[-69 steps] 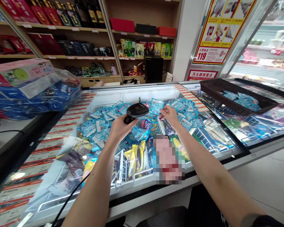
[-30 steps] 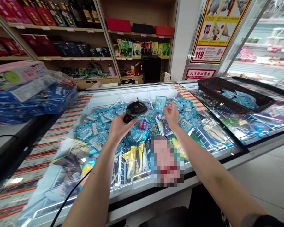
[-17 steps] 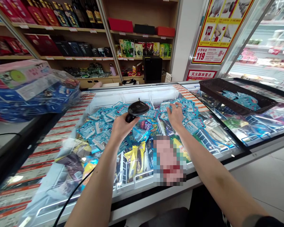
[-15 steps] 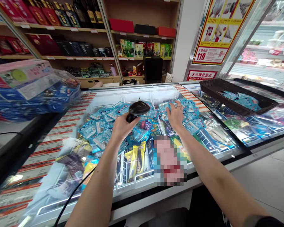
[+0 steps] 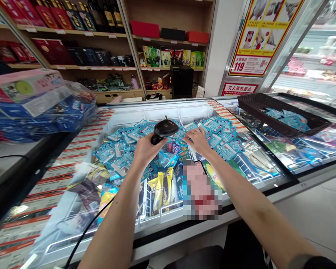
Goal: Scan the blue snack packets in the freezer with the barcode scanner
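Head view: my left hand (image 5: 149, 149) is wrapped around the handle of a black barcode scanner (image 5: 166, 129), whose head juts rightward, its long axis running across my view towards my right hand (image 5: 197, 141). That right hand is just right of the scanner, fingers bent low over the flat blue snack packets (image 5: 221, 130); I cannot tell whether a packet is pinched between them. Packets fan out on both sides of the scanner, overlapping and turned every which way, over the chest freezer (image 5: 145, 246). Those between the scanner's head and my right fingertips are the closest, so I judge my right hand the nearer to them, with only a short leftward gap to the scanner. Well to the scanner's right, a brown plastic basket (image 5: 317, 125) holds more of the same blue packets.
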The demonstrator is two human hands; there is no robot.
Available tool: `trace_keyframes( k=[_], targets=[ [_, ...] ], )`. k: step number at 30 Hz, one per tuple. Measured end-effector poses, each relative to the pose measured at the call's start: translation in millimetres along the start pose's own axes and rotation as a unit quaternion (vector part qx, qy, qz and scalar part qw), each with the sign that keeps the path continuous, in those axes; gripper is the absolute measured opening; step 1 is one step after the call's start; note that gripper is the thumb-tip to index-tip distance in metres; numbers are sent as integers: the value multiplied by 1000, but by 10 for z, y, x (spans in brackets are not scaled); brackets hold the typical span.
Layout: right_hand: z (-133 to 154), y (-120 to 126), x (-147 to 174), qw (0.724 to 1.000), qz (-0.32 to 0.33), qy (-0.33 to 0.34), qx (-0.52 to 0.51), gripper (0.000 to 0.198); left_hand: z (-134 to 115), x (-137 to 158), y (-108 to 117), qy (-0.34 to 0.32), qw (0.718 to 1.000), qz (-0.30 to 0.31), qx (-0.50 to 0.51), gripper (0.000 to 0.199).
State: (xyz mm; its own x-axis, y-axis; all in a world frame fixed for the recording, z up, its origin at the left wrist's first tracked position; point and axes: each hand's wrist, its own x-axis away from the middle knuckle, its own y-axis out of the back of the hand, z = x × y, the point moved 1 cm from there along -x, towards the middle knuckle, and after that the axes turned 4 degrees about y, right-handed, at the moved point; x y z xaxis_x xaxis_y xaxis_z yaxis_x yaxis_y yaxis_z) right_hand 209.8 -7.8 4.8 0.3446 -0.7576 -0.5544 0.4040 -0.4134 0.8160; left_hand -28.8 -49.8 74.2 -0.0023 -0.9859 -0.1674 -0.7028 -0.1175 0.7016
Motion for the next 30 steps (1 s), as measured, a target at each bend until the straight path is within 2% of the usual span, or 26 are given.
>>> trace_keyframes(
  k=[8, 14, 19, 22, 25, 27, 30],
  targets=[
    [107, 14, -18, 999, 36, -22, -4, 38, 8, 1, -7, -3, 1000, 2, -5, 45],
    [95, 73, -3, 999, 8, -42, 25, 35, 21, -4, -9, -3, 1000, 0, -6, 44],
    [21, 41, 26, 994, -15, -78, 72, 51, 27, 0, -4, -8, 1000, 1, -5, 44],
    [35, 10, 14, 997, -8, -39, 61, 50, 28, 1, -5, -9, 1000, 0, -7, 45],
    [103, -14, -7, 999, 32, 18, 39, 44, 26, 5, -6, -13, 1000, -2, -14, 44],
    [147, -10, -18, 998, 44, 22, 32, 43, 23, 8, -5, -18, 1000, -4, -17, 44],
    [186, 28, -31, 999, 41, -6, 28, 43, 19, 13, -2, -16, 1000, -1, -15, 44]
  ],
)
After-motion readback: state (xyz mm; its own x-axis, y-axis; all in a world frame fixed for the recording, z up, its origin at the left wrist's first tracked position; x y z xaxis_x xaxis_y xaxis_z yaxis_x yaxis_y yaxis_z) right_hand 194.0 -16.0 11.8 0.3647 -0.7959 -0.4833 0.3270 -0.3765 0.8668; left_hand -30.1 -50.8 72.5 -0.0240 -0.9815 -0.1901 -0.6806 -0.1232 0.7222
